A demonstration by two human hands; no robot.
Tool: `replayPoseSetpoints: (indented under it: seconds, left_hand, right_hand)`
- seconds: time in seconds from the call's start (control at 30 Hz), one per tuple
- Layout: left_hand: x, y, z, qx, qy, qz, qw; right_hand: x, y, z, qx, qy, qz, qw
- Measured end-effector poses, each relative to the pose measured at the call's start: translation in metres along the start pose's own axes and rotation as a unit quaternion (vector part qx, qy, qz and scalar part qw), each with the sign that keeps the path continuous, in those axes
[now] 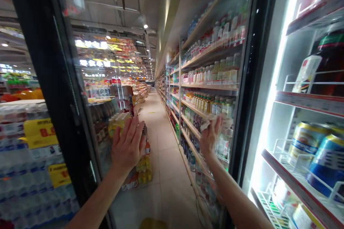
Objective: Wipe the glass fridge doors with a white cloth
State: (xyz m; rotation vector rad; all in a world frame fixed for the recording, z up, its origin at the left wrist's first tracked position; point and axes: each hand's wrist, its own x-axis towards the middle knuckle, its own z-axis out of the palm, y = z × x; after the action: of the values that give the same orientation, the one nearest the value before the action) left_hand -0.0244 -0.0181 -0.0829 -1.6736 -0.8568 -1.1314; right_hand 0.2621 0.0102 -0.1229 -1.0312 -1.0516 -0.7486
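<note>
A glass door (172,171) of a lit drinks fridge stands swung open in front of me, with a black frame (64,93) on either side. My left hand (127,143) lies on the pane with its fingers stretched out, holding nothing. Farther right on the same glass is my right hand (211,141), blurred by motion. Its fingers press a pale, crumpled cloth (205,125) to the pane; part of the cloth is hidden behind the fingers.
Fridge shelves (309,102) with beer cans (329,161) and bottles stand close on my right. Through the glass show an aisle floor (153,114) and long shelves of bottles (209,75). Stacked bottle packs with yellow price signs (40,132) are at left.
</note>
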Motion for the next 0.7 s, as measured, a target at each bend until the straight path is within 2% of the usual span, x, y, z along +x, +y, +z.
replayPoseSetpoints:
  seconds: [0.07, 0.13, 0.2, 0.23, 0.27, 0.33, 0.37, 0.43, 0.5, 0.53, 0.6, 0.67, 0.7]
  left_hand:
    - [0.000, -0.001, 0.000, -0.004, -0.002, 0.001, 1.000]
    - [-0.001, -0.003, 0.000, -0.005, -0.008, 0.003, 1.000]
    - [-0.001, -0.003, -0.001, -0.007, -0.014, 0.005, 1.000]
    - [-0.001, -0.003, -0.002, -0.008, -0.015, 0.005, 1.000]
    - [-0.002, -0.003, -0.002, -0.010, -0.015, 0.005, 1.000]
    - [-0.002, -0.001, -0.002, -0.011, -0.013, 0.003, 1.000]
    - [-0.003, -0.001, -0.001, -0.011, -0.013, 0.002, 1.000]
    - [-0.002, 0.000, 0.000, -0.009, -0.011, -0.001, 1.000]
    - [-0.001, -0.001, 0.000, -0.008, -0.009, 0.000, 1.000]
    - [-0.001, -0.001, 0.000, -0.007, -0.008, 0.002, 1.000]
    - [-0.001, -0.003, 0.000, -0.008, -0.009, 0.007, 1.000]
    - [-0.007, -0.003, 0.000, -0.012, -0.015, 0.010, 1.000]
    - [-0.013, -0.001, 0.000, -0.014, -0.020, 0.004, 1.000]
  right_hand:
    - [-0.031, -0.043, 0.008, 0.029, -0.077, -0.091, 0.992]
    - [-0.058, -0.075, 0.010, 0.047, -0.174, -0.200, 0.963]
    - [-0.065, -0.072, 0.006, 0.043, -0.209, -0.253, 0.944]
    - [-0.059, -0.058, 0.001, 0.029, -0.196, -0.238, 0.951]
    - [-0.049, -0.038, -0.003, 0.005, -0.168, -0.193, 0.967]
    - [-0.023, 0.002, -0.008, -0.041, -0.060, -0.023, 0.997]
    - [-0.013, 0.015, -0.008, -0.043, -0.012, 0.030, 0.999]
    - [-0.008, 0.014, -0.005, -0.037, 0.008, 0.056, 0.998]
    - [-0.026, -0.019, 0.001, -0.012, -0.047, -0.004, 0.999]
    - [-0.041, -0.039, 0.004, 0.023, -0.100, -0.067, 0.992]
    - [-0.072, -0.073, 0.007, 0.069, -0.206, -0.202, 0.955]
    - [-0.089, -0.078, 0.005, 0.078, -0.251, -0.269, 0.927]
    - [-0.089, -0.068, 0.002, 0.064, -0.245, -0.264, 0.931]
